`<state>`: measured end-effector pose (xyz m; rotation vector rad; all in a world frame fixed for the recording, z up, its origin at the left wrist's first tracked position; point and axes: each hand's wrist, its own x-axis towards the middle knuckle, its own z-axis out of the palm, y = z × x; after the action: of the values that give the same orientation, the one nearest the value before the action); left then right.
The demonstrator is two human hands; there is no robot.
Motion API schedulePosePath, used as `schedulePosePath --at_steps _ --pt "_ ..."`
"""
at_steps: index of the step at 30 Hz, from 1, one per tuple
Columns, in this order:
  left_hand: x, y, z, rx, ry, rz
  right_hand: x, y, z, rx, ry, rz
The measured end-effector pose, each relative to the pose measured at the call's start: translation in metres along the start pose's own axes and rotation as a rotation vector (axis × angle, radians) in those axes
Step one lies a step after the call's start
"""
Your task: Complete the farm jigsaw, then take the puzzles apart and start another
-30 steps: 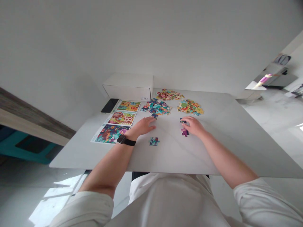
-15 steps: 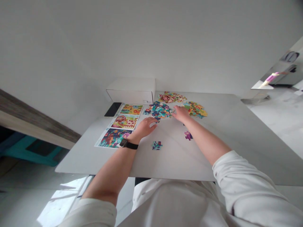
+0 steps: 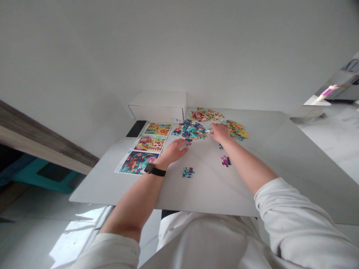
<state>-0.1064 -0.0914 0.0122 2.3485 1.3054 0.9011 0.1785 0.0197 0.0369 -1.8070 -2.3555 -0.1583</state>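
Observation:
My right hand is at the right edge of a pile of blue and teal puzzle pieces. Its fingers are pinched on a pale puzzle piece, which shows by the fingertips. My left hand, with a black watch on the wrist, rests open on the table, thumb apart from the fingers. Beside its fingertips lies a dark blue puzzle piece, partly covered. Nearer to me are a teal patch of puzzle and a purple piece. Another small dark piece is partly behind my right forearm.
Farther back are a red and cream pile and a yellow-orange pile. Three picture sheets lie at the left, with a black phone beyond them. A white box stands against the wall on the table.
My right hand has drawn slightly right from the blue pile, and the pale piece shows more clearly at its fingertips. My left hand stays in place; the whole view has shifted a little.

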Motion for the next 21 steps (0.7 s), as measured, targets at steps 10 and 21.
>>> schedulePosePath --at_steps 10,21 --pt "0.006 0.027 0.009 -0.33 0.151 -0.234 -0.076 0.005 -0.03 0.337 0.358 -0.135" --pt "0.038 0.113 0.038 -1.076 0.122 -0.598 -0.13 -0.008 -0.058 0.382 0.362 -0.292"
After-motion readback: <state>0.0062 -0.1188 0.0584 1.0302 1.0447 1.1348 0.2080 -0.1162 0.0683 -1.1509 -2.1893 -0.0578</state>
